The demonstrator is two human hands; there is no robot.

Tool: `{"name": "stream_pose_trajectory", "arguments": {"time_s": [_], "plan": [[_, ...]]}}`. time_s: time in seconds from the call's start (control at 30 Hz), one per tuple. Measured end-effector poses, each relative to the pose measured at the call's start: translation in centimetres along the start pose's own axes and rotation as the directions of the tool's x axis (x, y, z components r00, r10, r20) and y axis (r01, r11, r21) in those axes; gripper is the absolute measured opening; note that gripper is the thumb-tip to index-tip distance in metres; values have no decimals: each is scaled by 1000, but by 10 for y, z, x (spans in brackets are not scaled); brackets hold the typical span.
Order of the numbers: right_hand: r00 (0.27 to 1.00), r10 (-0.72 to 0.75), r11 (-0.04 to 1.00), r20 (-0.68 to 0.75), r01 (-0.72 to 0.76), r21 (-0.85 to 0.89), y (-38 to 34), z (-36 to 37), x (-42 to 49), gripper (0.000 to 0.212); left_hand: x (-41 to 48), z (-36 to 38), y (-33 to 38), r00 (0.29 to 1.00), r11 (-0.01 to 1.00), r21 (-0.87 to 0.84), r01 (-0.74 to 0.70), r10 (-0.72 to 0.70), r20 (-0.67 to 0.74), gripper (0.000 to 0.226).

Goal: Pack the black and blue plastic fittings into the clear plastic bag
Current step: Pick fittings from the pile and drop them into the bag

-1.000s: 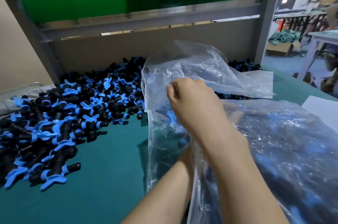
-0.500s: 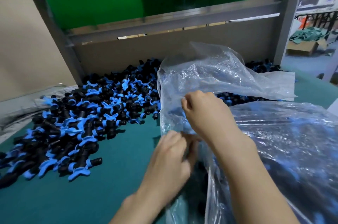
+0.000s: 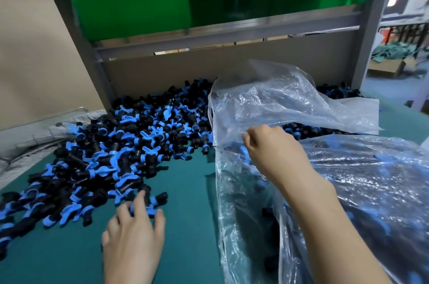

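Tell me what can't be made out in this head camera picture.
Head view only.
Contents of the clear bag: crinkled, glaring film blurs them.
Pile of fittings: cut off by the left edge; the bag hides its right part.
Right hand: fingertips hidden behind its knuckles and the film.

one wide-angle camera sits on the person's head, looking forward and down, close over the green table (image 3: 185, 191), its top edge taking in the grey frame (image 3: 232, 35) behind it.
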State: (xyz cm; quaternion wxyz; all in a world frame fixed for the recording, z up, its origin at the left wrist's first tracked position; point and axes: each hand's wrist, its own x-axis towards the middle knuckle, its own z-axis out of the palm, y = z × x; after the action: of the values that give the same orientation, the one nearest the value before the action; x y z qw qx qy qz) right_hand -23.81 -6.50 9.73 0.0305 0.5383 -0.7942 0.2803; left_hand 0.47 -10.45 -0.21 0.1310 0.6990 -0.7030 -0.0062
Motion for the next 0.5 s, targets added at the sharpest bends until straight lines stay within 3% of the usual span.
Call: {"name": "stream_pose_trajectory", "arguments": {"time_s": [0.1,0.23,0.37,0.5], "plan": [[1000,0,1000,-1,0,-2,0,2,0,39,-8,6,14,982,980,-61,-190,189,-14,63],[1000,-12,1000,-7,12,-24,3,3,0,39,5,18,36,905,879,-229,-418,424,-25,73],[999,-35,998,-18,34,-43,5,5,1,39,22,18,44,900,863,-265,-429,433,-48,89],[999,-32,998,2,33,-49,6,6,2,41,21,21,37,925,804,-474,-359,374,-67,51]]}}
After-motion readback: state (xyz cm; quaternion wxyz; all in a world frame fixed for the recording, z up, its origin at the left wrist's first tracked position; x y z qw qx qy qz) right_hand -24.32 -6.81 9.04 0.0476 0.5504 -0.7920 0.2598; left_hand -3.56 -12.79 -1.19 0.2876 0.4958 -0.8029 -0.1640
